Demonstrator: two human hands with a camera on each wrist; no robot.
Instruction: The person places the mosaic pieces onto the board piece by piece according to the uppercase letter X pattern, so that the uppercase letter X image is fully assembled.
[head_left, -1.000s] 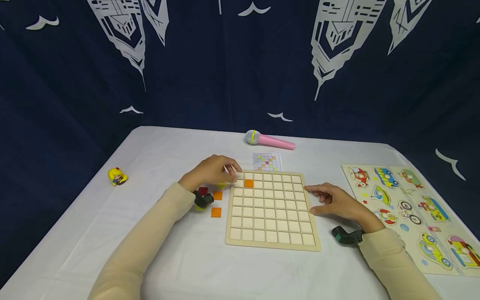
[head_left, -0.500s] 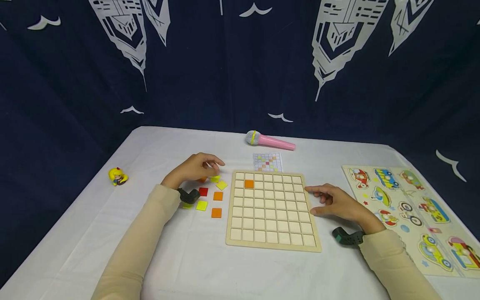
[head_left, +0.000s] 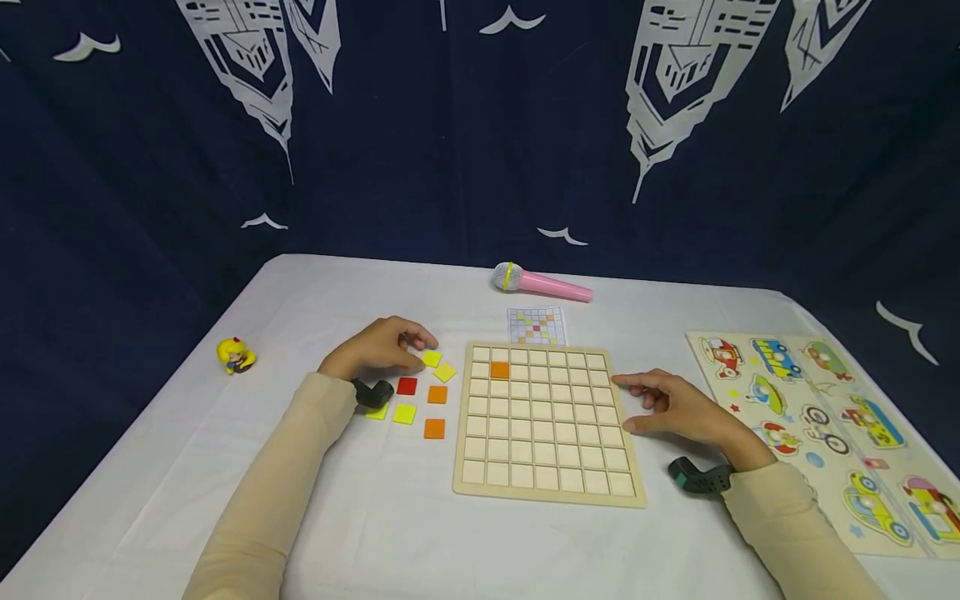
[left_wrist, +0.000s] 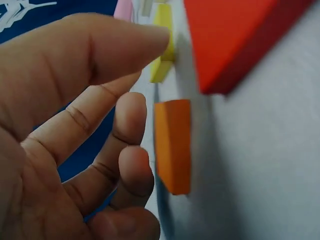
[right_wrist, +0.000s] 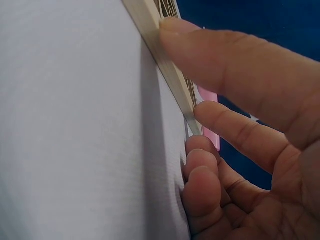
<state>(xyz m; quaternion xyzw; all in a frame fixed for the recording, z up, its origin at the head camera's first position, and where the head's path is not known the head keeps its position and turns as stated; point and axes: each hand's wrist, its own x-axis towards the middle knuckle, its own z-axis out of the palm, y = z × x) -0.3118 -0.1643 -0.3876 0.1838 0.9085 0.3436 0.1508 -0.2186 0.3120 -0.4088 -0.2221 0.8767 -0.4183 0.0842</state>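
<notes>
My left hand [head_left: 381, 346] is low over the table among loose coloured square tiles, its thumb and fingers apart and nothing between them. Beside those fingers in the left wrist view lies an orange tile [left_wrist: 173, 147], which the hand hides in the head view. A red tile [head_left: 407, 386] and several yellow tiles [head_left: 404, 414] are close by, with two more orange tiles [head_left: 434, 429] nearer the board. The wooden grid board [head_left: 550, 497] has one orange square [head_left: 499, 370] in its upper left. At its right edge, my right hand [head_left: 671, 407] rests thumb and index fingertips on the rim.
Behind the board lies a small printed grid card [head_left: 536, 326], and beyond it a pink toy microphone [head_left: 551, 286]. A vehicle picture puzzle [head_left: 802, 467] covers the right side. On the far left stands a small yellow-haired figurine [head_left: 236, 356].
My left hand has moved left from the board's upper left edge to the loose tiles, uncovering several of them. The right hand stays at the board's right edge.
</notes>
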